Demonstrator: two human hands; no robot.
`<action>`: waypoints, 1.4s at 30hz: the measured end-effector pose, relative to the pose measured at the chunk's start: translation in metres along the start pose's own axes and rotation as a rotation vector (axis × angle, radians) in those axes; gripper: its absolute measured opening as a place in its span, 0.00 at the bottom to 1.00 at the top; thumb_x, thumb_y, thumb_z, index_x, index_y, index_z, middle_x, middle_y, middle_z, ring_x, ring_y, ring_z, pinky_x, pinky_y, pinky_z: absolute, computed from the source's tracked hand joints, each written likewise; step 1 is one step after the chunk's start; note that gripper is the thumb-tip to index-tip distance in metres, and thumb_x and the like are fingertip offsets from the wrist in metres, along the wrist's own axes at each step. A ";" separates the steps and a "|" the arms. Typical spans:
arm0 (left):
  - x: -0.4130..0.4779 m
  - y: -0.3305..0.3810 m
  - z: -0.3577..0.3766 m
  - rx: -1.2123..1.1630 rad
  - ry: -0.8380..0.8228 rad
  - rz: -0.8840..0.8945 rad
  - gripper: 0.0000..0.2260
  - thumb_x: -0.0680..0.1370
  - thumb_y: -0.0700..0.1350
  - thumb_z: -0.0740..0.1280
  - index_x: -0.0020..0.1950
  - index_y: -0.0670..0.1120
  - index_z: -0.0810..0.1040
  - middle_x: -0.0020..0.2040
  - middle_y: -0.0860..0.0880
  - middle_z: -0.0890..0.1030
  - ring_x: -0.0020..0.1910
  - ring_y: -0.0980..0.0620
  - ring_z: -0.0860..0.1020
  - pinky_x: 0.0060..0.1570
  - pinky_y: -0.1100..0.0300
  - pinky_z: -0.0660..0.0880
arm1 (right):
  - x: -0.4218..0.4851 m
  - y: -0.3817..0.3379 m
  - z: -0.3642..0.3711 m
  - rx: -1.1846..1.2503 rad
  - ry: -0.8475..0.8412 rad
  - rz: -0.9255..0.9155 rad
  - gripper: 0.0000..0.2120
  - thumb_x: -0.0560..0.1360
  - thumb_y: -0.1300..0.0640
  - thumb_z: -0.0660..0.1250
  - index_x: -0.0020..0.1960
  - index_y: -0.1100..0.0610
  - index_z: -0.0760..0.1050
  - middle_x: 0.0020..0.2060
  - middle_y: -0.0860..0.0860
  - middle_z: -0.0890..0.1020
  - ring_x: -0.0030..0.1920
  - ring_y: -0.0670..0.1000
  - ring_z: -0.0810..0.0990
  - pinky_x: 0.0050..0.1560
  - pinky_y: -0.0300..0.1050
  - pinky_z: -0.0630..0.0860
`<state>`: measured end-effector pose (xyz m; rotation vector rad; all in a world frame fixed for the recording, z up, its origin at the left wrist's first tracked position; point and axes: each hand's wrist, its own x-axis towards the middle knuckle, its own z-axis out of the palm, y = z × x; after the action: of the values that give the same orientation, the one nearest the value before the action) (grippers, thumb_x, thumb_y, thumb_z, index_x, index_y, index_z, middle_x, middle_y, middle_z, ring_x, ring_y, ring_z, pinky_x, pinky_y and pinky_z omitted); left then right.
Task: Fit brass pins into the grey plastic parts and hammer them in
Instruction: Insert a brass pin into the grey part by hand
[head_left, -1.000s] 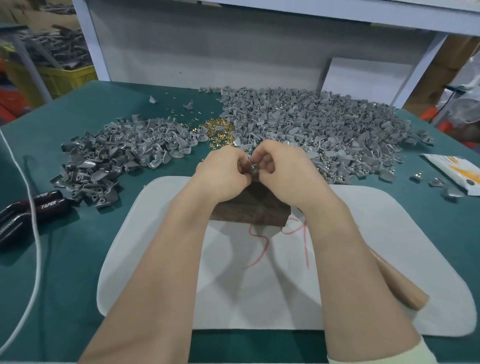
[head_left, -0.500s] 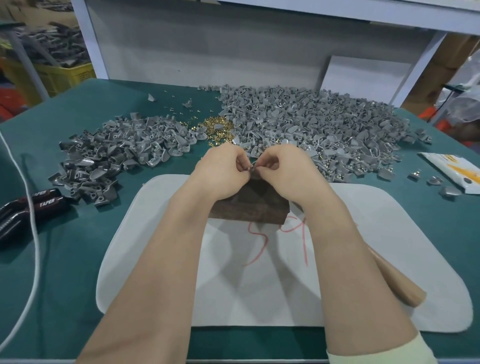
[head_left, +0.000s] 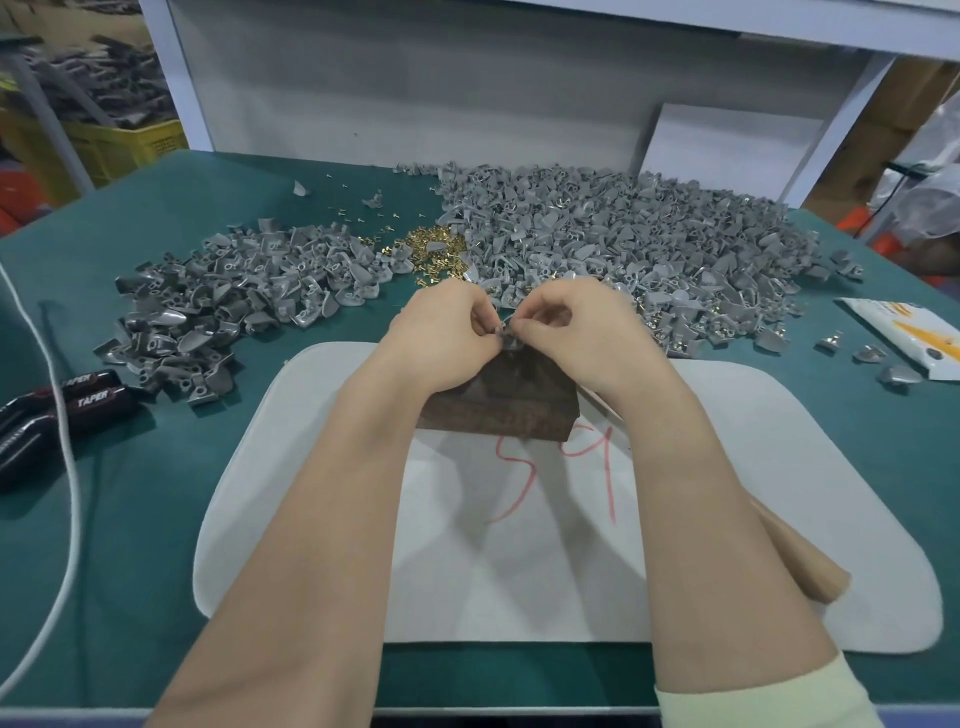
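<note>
Where the green-covered table (head_left: 156, 519) spreads across the whole frame, one white rounded mat (head_left: 779, 519) with red scrawl lies at lower centre. Two heaps of grey plastic parts sit above it, the larger heap (head_left: 649, 234) at upper right and the smaller heap (head_left: 234, 291) at upper left. Both are made of curved, shell-shaped pieces with small round sockets, far too many to count.

One white cable (head_left: 67, 519) runs down the left edge, past two black grips marked TAPER (head_left: 67, 400). One wooden handle (head_left: 800, 561) shows from under the right forearm at lower right. One dark wooden block (head_left: 498, 410) rests on the mat's upper edge at centre frame. One white and orange packet (head_left: 904, 332) lies at the right edge, with three loose grey parts (head_left: 870, 355) just beside it. Between the heaps lies one little pile of brass pins (head_left: 431, 252), with a few strays above it.

Over the block's far end the left hand (head_left: 441, 332) and the right hand (head_left: 582, 332) meet. The fingers of both are curled tight, pinching a single small grey plastic part (head_left: 506, 340) just above the block. Whether a pin is held too is too small to tell.
</note>
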<state>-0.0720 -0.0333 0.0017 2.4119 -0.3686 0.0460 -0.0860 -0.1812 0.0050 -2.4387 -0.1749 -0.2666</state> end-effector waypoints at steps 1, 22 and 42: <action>0.000 0.000 0.000 -0.001 -0.001 -0.001 0.03 0.74 0.44 0.69 0.43 0.51 0.77 0.39 0.55 0.77 0.50 0.49 0.78 0.56 0.52 0.75 | 0.000 0.000 0.000 -0.021 -0.010 -0.008 0.05 0.73 0.58 0.69 0.39 0.49 0.79 0.34 0.44 0.78 0.35 0.40 0.73 0.34 0.26 0.66; -0.001 0.002 -0.001 0.005 -0.006 0.003 0.02 0.75 0.45 0.69 0.43 0.51 0.77 0.41 0.53 0.78 0.50 0.49 0.78 0.56 0.52 0.76 | 0.001 -0.001 0.004 -0.051 -0.004 -0.001 0.05 0.72 0.54 0.71 0.38 0.49 0.77 0.32 0.42 0.76 0.34 0.40 0.71 0.34 0.36 0.67; 0.001 -0.001 0.001 0.000 0.012 0.026 0.03 0.75 0.44 0.70 0.42 0.51 0.77 0.36 0.57 0.75 0.43 0.52 0.76 0.46 0.59 0.74 | 0.000 -0.009 0.002 -0.156 -0.061 0.012 0.03 0.75 0.55 0.68 0.43 0.51 0.76 0.34 0.45 0.75 0.41 0.49 0.74 0.38 0.39 0.66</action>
<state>-0.0708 -0.0336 0.0007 2.4060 -0.3942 0.0720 -0.0873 -0.1735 0.0089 -2.6039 -0.1715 -0.2070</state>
